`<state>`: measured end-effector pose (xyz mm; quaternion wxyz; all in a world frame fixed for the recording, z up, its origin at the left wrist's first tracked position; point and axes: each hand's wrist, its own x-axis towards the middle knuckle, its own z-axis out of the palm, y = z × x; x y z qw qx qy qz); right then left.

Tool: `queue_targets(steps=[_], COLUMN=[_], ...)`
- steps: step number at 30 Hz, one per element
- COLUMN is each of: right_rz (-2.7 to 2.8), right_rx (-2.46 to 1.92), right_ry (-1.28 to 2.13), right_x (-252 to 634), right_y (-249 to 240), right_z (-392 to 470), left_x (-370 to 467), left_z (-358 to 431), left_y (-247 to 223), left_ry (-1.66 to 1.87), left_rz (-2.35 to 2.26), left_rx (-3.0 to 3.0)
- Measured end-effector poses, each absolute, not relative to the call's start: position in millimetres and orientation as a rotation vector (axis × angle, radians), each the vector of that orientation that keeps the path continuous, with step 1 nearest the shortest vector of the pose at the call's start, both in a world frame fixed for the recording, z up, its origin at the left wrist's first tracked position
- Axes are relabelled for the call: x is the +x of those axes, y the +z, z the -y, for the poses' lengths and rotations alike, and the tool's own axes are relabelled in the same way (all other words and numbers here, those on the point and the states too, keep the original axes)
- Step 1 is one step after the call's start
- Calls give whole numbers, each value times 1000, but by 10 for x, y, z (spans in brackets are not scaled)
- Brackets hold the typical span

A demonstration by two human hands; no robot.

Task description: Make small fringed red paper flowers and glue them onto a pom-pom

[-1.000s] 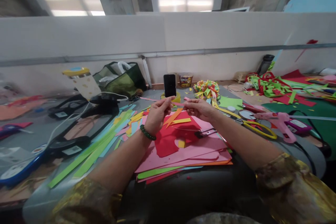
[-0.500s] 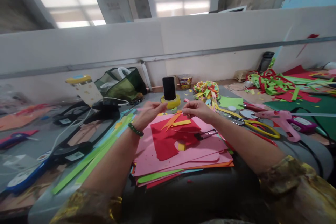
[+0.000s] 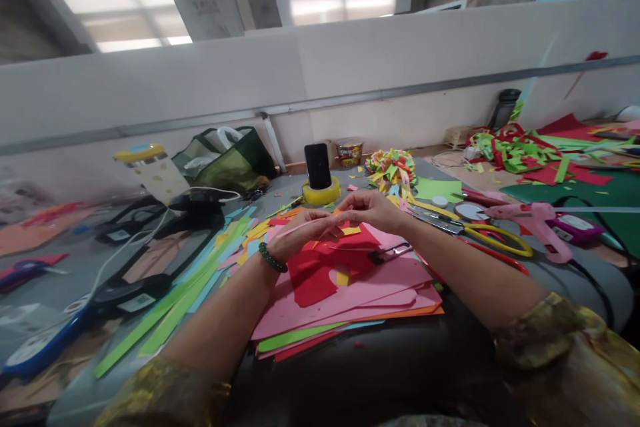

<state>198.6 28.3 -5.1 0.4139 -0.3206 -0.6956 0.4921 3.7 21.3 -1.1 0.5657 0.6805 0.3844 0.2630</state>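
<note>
My two hands meet above the stack of colored paper. My left hand (image 3: 310, 228), with a green bead bracelet (image 3: 271, 258) at the wrist, has its fingers stretched out toward the right one. My right hand (image 3: 374, 208) bends its fingers onto the left fingertips, closed in a pinch; whatever it may hold is hidden. Below them lies a red paper sheet (image 3: 311, 279) on pink paper (image 3: 280, 310). A small yellow paper piece (image 3: 343, 278) rests at the red sheet's edge, and a dark-handled metal tool (image 3: 383, 255) lies near its right side.
Yellow-handled scissors (image 3: 495, 238) and a pink glue gun (image 3: 545, 227) lie to the right. Behind my hands stands a phone (image 3: 318, 165) on a yellow tape roll (image 3: 321, 192), beside a multicolored paper-strip ball (image 3: 391, 170). Green paper strips (image 3: 185, 303) spread at left.
My hands were apart and have come together, the left moving right. The orange paper strips seen between them before are now hidden. The view has shifted slightly.
</note>
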Motion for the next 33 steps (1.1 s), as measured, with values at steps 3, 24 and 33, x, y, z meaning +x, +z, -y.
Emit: queue_targets(steps=[3, 24, 33], right_rz=[1760, 1595, 1596], right_rx=[-774, -821, -880], right_ry=[1208, 1168, 1195], right_x=[2001, 2114, 2108], right_y=[-66, -3, 1], right_z=[-296, -365, -367], left_x=[50, -289, -207], left_z=[-200, -359, -259], left_y=[-10, 261, 323], left_ry=[656, 591, 512], left_rz=[-883, -1660, -2124], left_rx=[1633, 1959, 2512])
